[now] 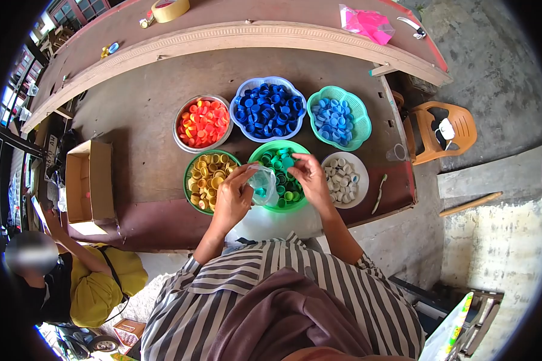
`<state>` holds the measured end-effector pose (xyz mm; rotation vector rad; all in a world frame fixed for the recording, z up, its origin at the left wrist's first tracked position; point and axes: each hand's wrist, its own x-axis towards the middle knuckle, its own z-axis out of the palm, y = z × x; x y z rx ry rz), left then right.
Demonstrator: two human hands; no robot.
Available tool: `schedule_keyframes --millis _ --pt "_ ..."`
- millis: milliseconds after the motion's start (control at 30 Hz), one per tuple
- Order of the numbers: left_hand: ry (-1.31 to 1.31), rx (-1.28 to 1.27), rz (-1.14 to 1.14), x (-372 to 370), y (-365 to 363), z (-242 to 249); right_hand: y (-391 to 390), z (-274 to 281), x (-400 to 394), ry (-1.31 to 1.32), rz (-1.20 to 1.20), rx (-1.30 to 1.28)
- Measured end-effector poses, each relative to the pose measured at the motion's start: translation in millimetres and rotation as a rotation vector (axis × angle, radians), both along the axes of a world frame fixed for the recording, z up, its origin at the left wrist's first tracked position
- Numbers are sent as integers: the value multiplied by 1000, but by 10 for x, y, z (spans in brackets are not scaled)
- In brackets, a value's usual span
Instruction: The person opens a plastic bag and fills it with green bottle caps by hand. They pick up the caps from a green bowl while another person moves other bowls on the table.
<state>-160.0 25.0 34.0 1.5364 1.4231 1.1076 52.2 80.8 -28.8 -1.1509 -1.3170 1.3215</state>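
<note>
My left hand pinches the rim of a small clear plastic bag with some green caps inside. Close beside it, my right hand grips a green bottle cap between thumb and fingers. Both hands are over a bright green basin of green caps. To its left sits a bowl of yellow caps, and to its right a white bowl of white caps. Behind them are red-orange caps, dark blue caps and light blue caps in their own containers.
A cardboard box stands at the table's left. A toothbrush and a clear cup lie at the right. Tape and a pink bag rest on the raised back shelf. Another person is at left; an orange chair at right.
</note>
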Motion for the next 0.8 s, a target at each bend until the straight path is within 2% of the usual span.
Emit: schedule_keyframes --millis 33,67,133,167,300,400,467,500,533,600,633,700,800 --pt "16 8 -3 5 1 -28 -52 250 -62 -65 -34 105" --pt "22 8 -7 14 -1 -37 -95 381 -106 -59 -38 104" --pt "30 12 1 45 0 -51 -171 561 -171 -304 6 476" --pt "32 12 -4 53 4 -66 -189 647 -209 -307 83 591" --pt "8 -11 2 106 -7 -17 -204 676 -198 -495 340 665" --pt "-13 -31 4 147 -39 -1 -169 653 -157 -538 400 680" --pt "4 -32 10 141 -75 15 -114 647 -182 -376 240 656" --pt "-16 -59 30 133 -93 41 -56 564 -164 -253 176 535" --pt "-38 -85 51 128 -106 57 43 506 -151 -218 105 544" --pt "-20 -74 63 82 -129 58 219 172 -96 -350 108 446" --pt "-14 -68 73 60 -142 68 263 -50 -49 -491 146 520" --pt "5 -78 111 44 -173 87 257 -611 0 -688 273 472" --pt "18 -80 147 23 -203 67 102 -899 -11 -813 315 452"
